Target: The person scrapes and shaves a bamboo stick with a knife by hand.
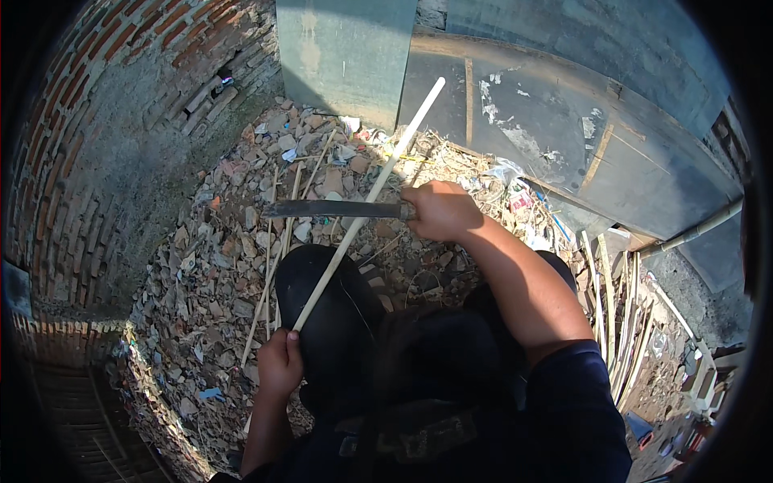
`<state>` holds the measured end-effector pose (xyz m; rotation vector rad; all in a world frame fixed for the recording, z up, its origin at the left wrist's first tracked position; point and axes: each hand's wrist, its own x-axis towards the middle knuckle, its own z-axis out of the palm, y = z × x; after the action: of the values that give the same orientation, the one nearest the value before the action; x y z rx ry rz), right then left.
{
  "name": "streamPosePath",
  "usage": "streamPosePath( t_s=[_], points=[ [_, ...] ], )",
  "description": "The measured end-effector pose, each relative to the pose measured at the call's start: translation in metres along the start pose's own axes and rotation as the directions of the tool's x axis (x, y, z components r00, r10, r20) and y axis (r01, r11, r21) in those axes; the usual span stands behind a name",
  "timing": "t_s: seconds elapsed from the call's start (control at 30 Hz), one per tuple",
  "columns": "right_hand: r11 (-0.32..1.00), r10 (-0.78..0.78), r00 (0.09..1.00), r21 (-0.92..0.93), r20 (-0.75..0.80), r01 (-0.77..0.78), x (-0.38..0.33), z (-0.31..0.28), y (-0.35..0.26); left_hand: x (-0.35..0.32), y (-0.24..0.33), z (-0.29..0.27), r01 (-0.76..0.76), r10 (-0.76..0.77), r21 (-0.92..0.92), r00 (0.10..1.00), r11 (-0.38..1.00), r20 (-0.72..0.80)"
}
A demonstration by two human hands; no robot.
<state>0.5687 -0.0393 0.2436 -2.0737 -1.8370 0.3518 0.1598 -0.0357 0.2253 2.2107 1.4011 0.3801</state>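
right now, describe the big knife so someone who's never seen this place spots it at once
Start at the big brick wall on the left, then go right across the rubble to the right hand. The knife points left from that hand, nearly level in view. Its dark, flat blade sets it apart from the slender pale stick it crosses.

The stick (388, 171) is plain cream, the blade (326, 208) blackish grey. The sleeve (578, 394) is dark navy, the trousers (326, 294) black. Strips (609, 310) at right are straw-yellow. Rubble (217, 266) mottles grey, tan and reddish brown, flecked with white and blue. The wall (113, 153) shows orange-red brick rows around grey patches; the upright panel (342, 60) is pale blue-green, faintly streaked.
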Motion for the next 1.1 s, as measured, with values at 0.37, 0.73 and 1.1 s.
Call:
streamPosePath(
  t_s=[0.37,0.73,1.1],
  points=[
    [0.989,0.039,0.998,0.143,0.049,-0.046,0.014,0.015,0.006,0.001,-0.011,0.003,-0.078,0.079,0.037,0.996,0.996,-0.033],
    [0.965,0.198,0.976,0.155,0.087,-0.209,0.021,0.027,0.045,0.011,-0.004,0.001,-0.100,0.101,0.070,0.995,0.992,-0.005],
    [0.978,0.208,0.978,-0.039,0.015,-0.207,0.013,-0.002,0.049,0.014,-0.001,-0.003,-0.145,0.145,0.084,0.989,0.986,0.004]
  ],
)
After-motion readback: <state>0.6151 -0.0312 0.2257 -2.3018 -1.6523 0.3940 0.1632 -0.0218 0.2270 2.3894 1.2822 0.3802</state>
